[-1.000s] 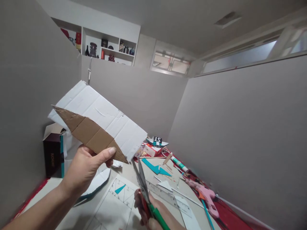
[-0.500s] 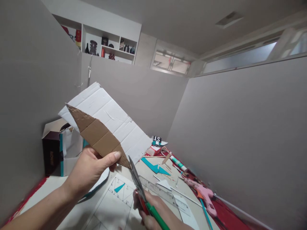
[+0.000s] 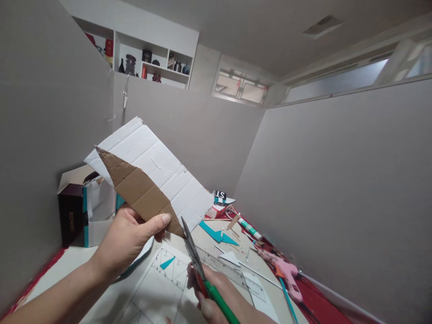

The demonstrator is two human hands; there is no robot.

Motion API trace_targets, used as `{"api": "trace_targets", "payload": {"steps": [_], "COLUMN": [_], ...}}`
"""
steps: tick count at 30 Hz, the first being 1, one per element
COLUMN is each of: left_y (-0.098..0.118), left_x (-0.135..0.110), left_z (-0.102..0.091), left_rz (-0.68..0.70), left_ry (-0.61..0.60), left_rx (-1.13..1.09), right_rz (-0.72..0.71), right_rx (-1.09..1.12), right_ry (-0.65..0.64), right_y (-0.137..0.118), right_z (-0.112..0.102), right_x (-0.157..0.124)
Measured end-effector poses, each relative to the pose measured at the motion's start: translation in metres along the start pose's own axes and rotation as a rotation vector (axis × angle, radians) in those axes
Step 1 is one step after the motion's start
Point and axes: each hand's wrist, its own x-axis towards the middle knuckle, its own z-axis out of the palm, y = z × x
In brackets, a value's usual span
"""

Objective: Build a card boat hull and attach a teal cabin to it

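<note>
My left hand [image 3: 130, 238] is closed on a brown pointed cardboard piece [image 3: 138, 193] laid over a white cardboard sheet [image 3: 158, 168], and holds both up in the air with the thumb on the brown tip. My right hand [image 3: 219, 299] grips green-and-red handled scissors [image 3: 197, 263] low in the view. The blades point up and their tips touch the lower corner of the cardboard, just right of my left thumb.
On the work surface lie a drawn paper template [image 3: 158, 283], a clear ruler [image 3: 226, 270], teal paper pieces [image 3: 216, 234], a pink glue gun [image 3: 281, 272], a glue tube [image 3: 251, 229] and scraps. An open dark box [image 3: 72, 213] stands at left. Grey walls close in on both sides.
My left hand brought the cardboard down and to the right. The scissor blades rose to meet its lower corner. Little moved in the last half second.
</note>
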Motion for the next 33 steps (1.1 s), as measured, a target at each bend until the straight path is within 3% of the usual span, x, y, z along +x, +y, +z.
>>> {"api": "trace_targets", "payload": {"steps": [8, 23, 33], "left_y": [-0.001, -0.013, -0.013], "left_x": [0.0, 0.002, 0.003], "left_z": [0.001, 0.002, 0.003], "left_rz": [0.006, 0.021, 0.041], "left_ry": [-0.001, 0.002, -0.019], "left_rx": [0.026, -0.015, -0.011], "right_rz": [-0.058, -0.004, -0.031], "right_rx": [-0.131, -0.147, -0.068], "right_ry": [-0.032, 0.02, 0.042], "right_y": [-0.008, -0.018, -0.011], "right_z": [-0.006, -0.006, -0.004], "right_x": [0.003, 0.005, 0.004]}}
